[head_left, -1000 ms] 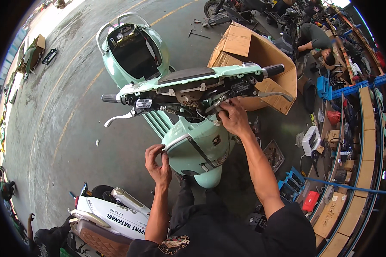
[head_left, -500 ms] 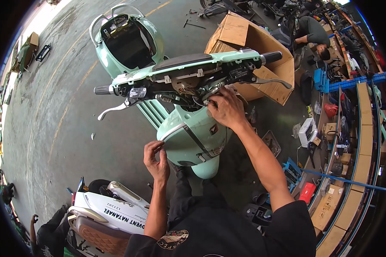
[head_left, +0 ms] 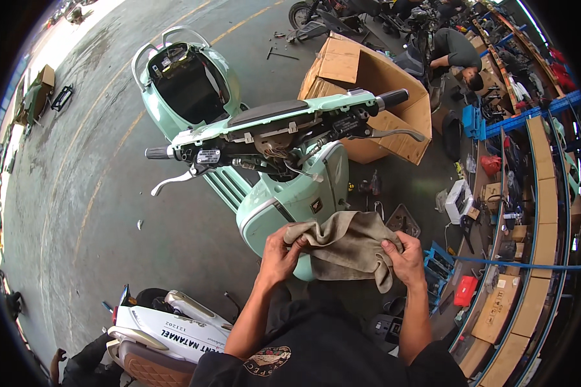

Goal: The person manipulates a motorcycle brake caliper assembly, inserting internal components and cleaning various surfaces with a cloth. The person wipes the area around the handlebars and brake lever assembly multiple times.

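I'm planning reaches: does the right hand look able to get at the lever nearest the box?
Probably yes: though gripping the cloth, the right hand has no visible obstacle before the lever.

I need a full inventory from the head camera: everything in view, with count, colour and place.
Cloth: 1, grey-brown, between both hands
Green scooter: 1, mint, centre
Cardboard box: 1, brown, open, beyond the scooter's handlebar
White scooter: 1, white with brown seat, lower left
T-shaped bar: 1, dark, floor, top centre
Tray: 1, greyish, floor, right of centre
Blue bin: 1, blue, upper right
Red box: 1, red, lower right
Shelving: blue and brown, right; its small items too many to count
Motorbikes: at least 1, dark, top
Other people: at least 2, dark clothes, upper right and lower left
Left hand: 1, bare, gripping the cloth
Right hand: 1, bare, gripping the cloth
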`<act>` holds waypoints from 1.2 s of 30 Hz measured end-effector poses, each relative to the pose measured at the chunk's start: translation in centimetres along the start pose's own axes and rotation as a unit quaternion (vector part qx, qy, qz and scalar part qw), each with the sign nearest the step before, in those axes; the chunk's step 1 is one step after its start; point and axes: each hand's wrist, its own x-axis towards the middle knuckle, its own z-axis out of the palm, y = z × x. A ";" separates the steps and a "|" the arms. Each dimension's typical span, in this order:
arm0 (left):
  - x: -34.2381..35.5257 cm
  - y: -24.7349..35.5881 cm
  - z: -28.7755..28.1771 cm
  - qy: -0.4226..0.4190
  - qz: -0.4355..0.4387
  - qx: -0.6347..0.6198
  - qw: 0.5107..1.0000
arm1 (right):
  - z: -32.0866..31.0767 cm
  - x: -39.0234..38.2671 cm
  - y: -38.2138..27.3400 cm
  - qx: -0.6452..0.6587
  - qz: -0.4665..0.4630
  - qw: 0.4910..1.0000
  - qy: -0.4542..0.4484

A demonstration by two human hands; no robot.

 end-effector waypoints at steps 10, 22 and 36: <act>2.5 3.4 5.7 -0.095 -0.046 0.050 0.993 | 7.8 -0.7 5.2 0.504 0.054 0.862 -0.018; -0.5 -2.9 1.2 0.119 -0.083 0.030 0.989 | 12.2 15.0 2.4 0.087 -0.241 0.965 0.059; 1.7 -4.9 -4.2 0.346 0.193 0.335 0.855 | 10.4 23.1 -1.0 -0.067 -0.433 0.875 -0.206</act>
